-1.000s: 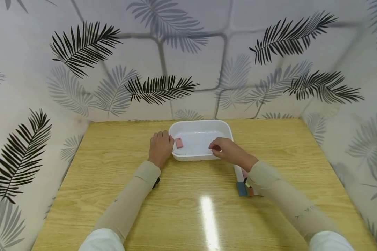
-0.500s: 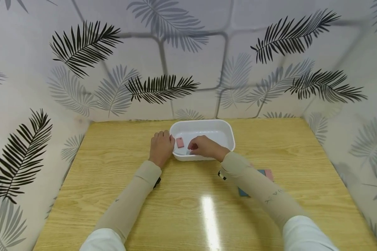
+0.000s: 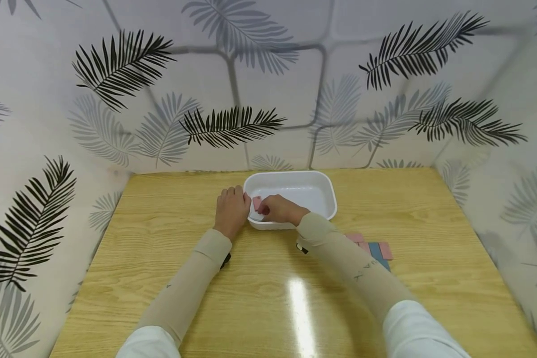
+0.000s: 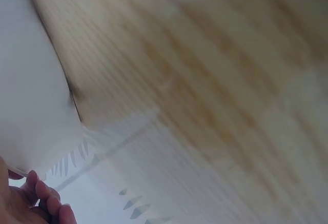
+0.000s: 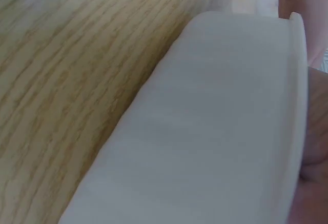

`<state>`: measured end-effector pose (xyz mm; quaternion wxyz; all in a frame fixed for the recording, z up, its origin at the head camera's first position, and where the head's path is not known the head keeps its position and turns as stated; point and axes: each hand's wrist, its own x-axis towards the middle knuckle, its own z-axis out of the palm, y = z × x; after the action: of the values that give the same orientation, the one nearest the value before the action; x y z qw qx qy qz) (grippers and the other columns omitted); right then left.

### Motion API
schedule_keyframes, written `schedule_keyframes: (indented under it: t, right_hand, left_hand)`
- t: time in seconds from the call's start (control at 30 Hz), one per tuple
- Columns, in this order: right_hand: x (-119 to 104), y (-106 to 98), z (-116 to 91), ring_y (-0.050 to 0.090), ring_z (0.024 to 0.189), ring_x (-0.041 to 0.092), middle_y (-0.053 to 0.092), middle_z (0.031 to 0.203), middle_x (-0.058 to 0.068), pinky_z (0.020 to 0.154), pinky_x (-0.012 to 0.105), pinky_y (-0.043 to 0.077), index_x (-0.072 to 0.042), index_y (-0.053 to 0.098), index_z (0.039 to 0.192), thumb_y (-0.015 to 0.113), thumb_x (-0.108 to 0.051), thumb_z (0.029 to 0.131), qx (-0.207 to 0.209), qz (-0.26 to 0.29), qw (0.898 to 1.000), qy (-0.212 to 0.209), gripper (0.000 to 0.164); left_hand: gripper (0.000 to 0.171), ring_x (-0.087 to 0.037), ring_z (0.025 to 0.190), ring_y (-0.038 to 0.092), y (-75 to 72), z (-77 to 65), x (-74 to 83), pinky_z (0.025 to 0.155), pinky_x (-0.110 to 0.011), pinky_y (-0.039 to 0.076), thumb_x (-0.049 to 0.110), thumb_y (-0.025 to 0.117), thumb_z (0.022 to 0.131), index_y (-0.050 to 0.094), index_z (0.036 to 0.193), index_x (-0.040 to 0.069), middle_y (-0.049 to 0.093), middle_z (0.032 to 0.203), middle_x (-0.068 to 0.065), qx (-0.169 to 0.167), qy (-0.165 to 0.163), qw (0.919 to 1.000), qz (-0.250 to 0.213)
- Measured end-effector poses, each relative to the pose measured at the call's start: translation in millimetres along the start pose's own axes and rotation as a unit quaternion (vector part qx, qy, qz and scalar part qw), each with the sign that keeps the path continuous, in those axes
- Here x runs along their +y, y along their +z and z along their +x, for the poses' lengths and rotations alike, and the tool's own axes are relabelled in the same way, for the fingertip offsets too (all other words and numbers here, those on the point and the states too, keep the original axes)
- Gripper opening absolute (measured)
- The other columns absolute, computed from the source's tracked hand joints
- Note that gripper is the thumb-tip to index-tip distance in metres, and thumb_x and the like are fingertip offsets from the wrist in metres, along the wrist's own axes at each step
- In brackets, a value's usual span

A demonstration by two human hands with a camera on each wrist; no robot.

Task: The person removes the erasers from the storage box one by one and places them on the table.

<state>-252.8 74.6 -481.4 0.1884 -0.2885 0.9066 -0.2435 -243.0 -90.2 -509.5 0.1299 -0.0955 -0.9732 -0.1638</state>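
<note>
A white plastic tub (image 3: 322, 191) stands near the far side of the table. My left hand (image 3: 232, 211) grips its left rim, and the left wrist view shows the fingers (image 4: 48, 198) curled at the rim. Inside, at the left end, lie a small pink tile (image 3: 257, 203) and a flat white piece (image 3: 256, 216). My right hand (image 3: 281, 209) reaches over the near wall into the tub, fingers bent down beside these pieces. Whether it pinches one is hidden. In the right wrist view the tub's outer wall (image 5: 205, 121) covers most of that hand.
On the wooden table (image 3: 170, 199), right of the tub, several flat tiles lie together, among them pink tiles (image 3: 386, 250) and a blue tile (image 3: 377, 251). The right sleeve (image 3: 349, 263) covers part of them. A leaf-patterned cloth (image 3: 268, 89) surrounds the table.
My right hand has moved left inside the tub, from its right part to the pieces at the left end. More tiles show past the right sleeve. The left hand stays at the rim.
</note>
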Motion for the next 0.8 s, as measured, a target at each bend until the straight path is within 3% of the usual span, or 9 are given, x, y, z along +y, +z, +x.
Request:
schedule_keyframes:
  t: [0.53,0.8]
  right_hand:
    - [0,2,-2,0.055,0.079,0.013,0.062,0.084,0.001,0.074,0.027,0.045,-0.005,0.066,0.092,0.072,-0.008,0.078,0.040,-0.016,0.998,0.040,0.016]
    - [7,-9,-16,0.056,0.087,0.015,0.062,0.091,0.003,0.082,0.030,0.044,-0.004,0.064,0.097,0.068,-0.008,0.078,0.067,-0.026,0.997,0.036,0.020]
  left_hand:
    - [0.027,-0.030,0.078,0.047,3.1,-1.2,0.9,0.067,-0.041,0.038,0.025,0.037,0.096,0.050,0.088,0.002,0.052,0.082,-0.013,0.005,0.009,0.9999,0.009]
    - [0.025,-0.030,0.076,0.048,2.4,-1.0,0.3,0.066,-0.041,0.039,0.024,0.041,0.095,0.051,0.087,0.002,0.053,0.081,-0.013,0.018,0.010,0.9997,0.012]
